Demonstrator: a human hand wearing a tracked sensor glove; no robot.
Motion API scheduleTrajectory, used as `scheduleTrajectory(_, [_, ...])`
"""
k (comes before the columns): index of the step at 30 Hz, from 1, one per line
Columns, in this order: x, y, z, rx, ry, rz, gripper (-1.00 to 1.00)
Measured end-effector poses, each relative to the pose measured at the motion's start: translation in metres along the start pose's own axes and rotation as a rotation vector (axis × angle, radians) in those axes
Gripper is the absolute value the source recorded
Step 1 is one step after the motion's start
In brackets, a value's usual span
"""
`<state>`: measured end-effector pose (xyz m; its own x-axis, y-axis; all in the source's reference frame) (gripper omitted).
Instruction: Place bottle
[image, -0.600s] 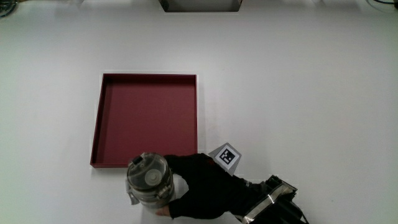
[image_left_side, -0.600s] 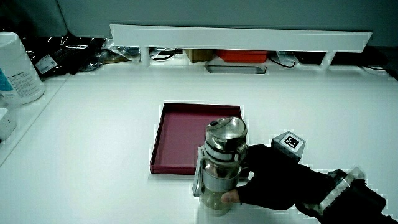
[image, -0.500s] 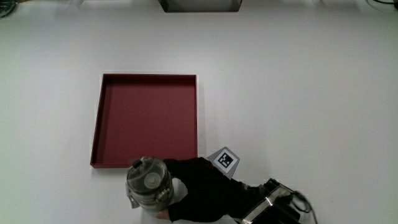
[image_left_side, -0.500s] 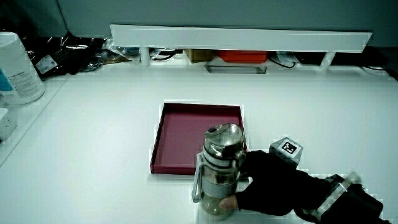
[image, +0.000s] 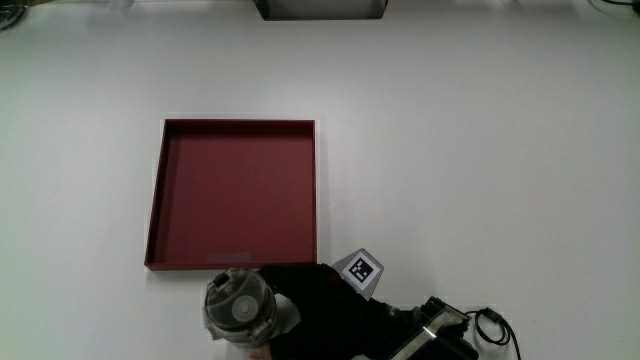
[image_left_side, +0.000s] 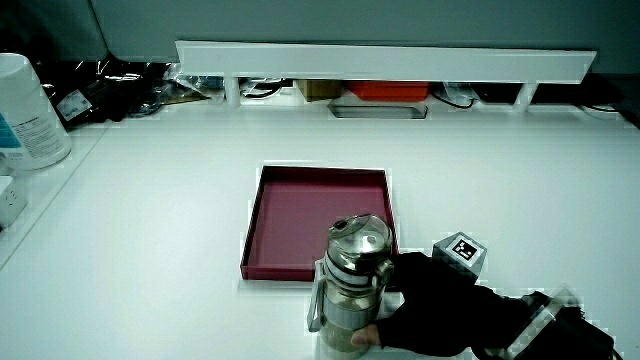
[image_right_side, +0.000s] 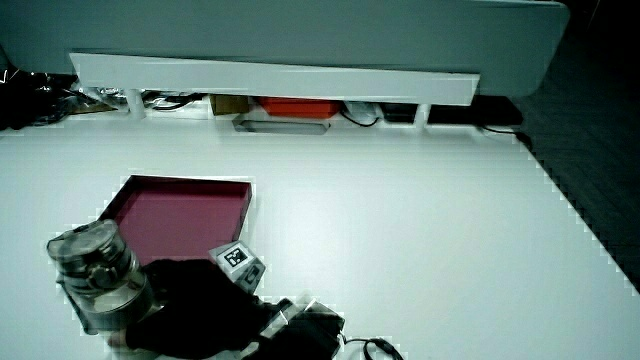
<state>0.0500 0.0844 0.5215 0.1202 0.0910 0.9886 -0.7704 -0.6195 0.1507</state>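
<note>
A clear bottle (image: 239, 308) (image_left_side: 352, 285) (image_right_side: 99, 276) with a metal lid and a grey carry loop stands upright near the table's edge closest to the person. It sits just outside the dark red tray (image: 236, 192) (image_left_side: 319, 216) (image_right_side: 183, 213), nearer to the person than the tray. The hand (image: 325, 316) (image_left_side: 440, 310) (image_right_side: 195, 304) in its black glove is wrapped around the bottle's side, fingers curled on it. The patterned cube (image: 360, 271) (image_left_side: 461, 249) (image_right_side: 237, 259) shows on the hand's back. The bottle's base is hidden in the main view.
The red tray holds nothing. In a side view a large white container (image_left_side: 25, 108) stands at the table's edge. A low white partition (image_left_side: 385, 62) (image_right_side: 270, 79) with clutter under it runs along the table in both side views.
The hand has drawn the bottle a little nearer to the person and lower, away from the tray's rim. The grasp has stayed the same.
</note>
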Motion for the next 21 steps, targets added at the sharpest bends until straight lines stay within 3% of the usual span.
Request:
scheduleTrajectory(1, [-0.0023,-0.0005,-0.0004,0.000,0.029,-0.014,0.00])
scheduleTrajectory(2, [-0.0009,-0.0002,0.0001,0.006,-0.009,0.024,0.00])
scheduleTrajectory(3, [-0.0008,-0.0014,-0.0002,0.002,0.008,-0.025,0.00])
scheduleTrajectory(4, [-0.0018,-0.0010,-0.0002,0.012,0.016,0.017,0.00])
scheduleTrajectory(5, [-0.0014,-0.0017,-0.0002,0.009,0.016,-0.007,0.00])
scheduleTrajectory(7, [-0.0009,-0.0020,0.0002,0.004,-0.020,-0.022,-0.07])
scheduleTrajectory(8, [-0.0010,-0.0016,-0.0005,0.011,0.003,0.000,-0.11])
scheduleTrajectory(9, [-0.0019,-0.0014,-0.0002,0.011,-0.016,0.018,-0.15])
scheduleTrajectory(11, [-0.0011,-0.0025,-0.0005,0.006,0.010,-0.022,-0.22])
scheduleTrajectory(13, [-0.0004,-0.0021,-0.0001,0.015,-0.001,0.008,-0.30])
scheduleTrajectory(16, [-0.0003,-0.0028,-0.0003,0.008,0.017,-0.016,-0.41])
scheduleTrajectory(17, [0.0014,-0.0025,0.0000,0.008,-0.009,0.011,-0.44])
scheduleTrajectory(20, [0.0018,-0.0045,-0.0014,-0.001,0.021,0.018,-0.56])
scheduleTrajectory(21, [0.0022,-0.0055,-0.0011,-0.017,0.063,-0.007,-0.59])
